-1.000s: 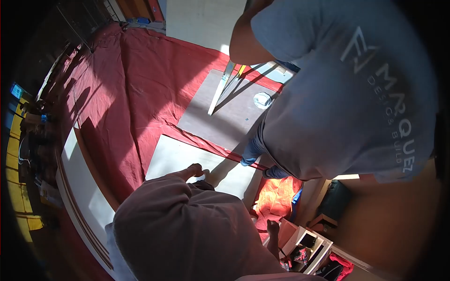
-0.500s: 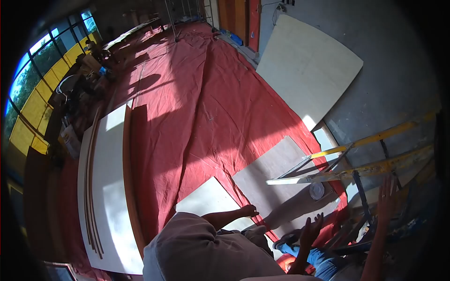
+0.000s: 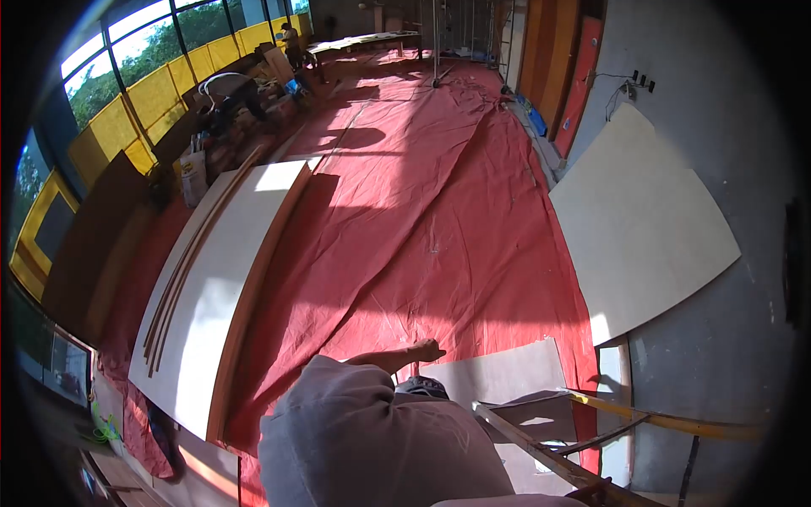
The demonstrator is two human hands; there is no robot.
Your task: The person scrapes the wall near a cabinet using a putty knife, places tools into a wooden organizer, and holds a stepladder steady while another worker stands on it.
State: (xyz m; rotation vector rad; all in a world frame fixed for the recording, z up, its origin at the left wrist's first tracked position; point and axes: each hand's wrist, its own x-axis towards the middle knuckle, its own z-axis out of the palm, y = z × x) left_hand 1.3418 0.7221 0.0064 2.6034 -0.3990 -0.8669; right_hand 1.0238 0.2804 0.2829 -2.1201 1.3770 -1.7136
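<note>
My left arm comes out of a grey sleeve and reaches forward across the lower middle of the head view. At its end my left hand (image 3: 429, 350) is loosely closed, with nothing visible in it, above the red floor sheet (image 3: 456, 245). A dark shoe (image 3: 422, 387) shows just below that forearm. My right hand (image 3: 598, 492) is only a dim shape at the bottom edge, its fingers unclear. Close to it stands a worn stepladder (image 3: 541, 448) with yellow rails. Beneath the ladder a grey board (image 3: 507, 372) lies on the sheet, partly hidden.
On the left, several thin wooden strips (image 3: 173, 291) lie on a long white panel (image 3: 211, 313). A big pale board (image 3: 650, 228) leans on the right wall. Further back, a bent-over person (image 3: 232, 89) and another person (image 3: 291, 42) are near a long table (image 3: 363, 40).
The view has swung right and lifted. My right hand, raised with spread fingers before, has dropped to the bottom edge. Another raised hand and blue jeans at right have left view.
</note>
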